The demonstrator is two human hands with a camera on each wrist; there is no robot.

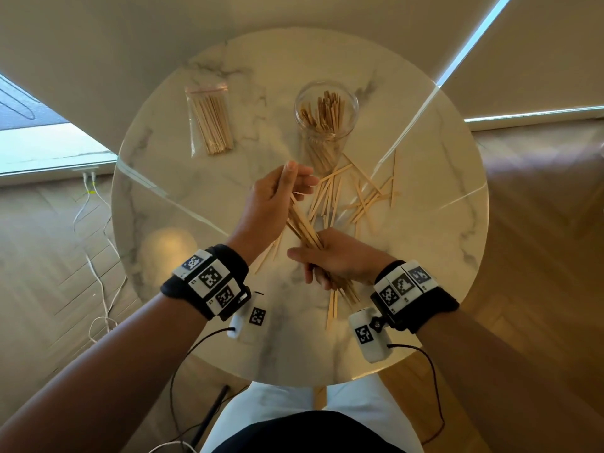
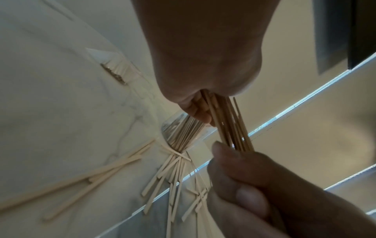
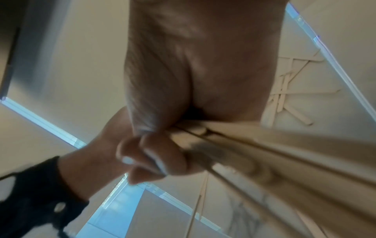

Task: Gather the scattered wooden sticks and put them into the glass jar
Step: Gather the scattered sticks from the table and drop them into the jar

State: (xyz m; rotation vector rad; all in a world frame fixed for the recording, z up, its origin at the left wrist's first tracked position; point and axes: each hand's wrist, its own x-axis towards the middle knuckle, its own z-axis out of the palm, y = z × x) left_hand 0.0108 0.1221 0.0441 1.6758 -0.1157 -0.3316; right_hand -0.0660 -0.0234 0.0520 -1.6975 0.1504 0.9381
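Both hands hold one bundle of wooden sticks (image 1: 302,227) above the round marble table (image 1: 183,204). My left hand (image 1: 277,197) grips the bundle's far end, its fingers curled round it. My right hand (image 1: 330,259) clasps the near end, with stick tips poking out below it. The same bundle (image 2: 230,127) runs between both hands in the left wrist view, and shows blurred as the bundle (image 3: 254,153) in the right wrist view. The glass jar (image 1: 325,109) stands upright behind the hands, several sticks inside. Loose sticks (image 1: 356,194) lie scattered between jar and hands.
A clear zip bag of sticks (image 1: 210,120) lies at the table's back left. A few loose sticks (image 1: 331,308) lie near the front edge and others (image 1: 266,258) under my left wrist. White cables (image 1: 98,256) trail on the wooden floor at left.
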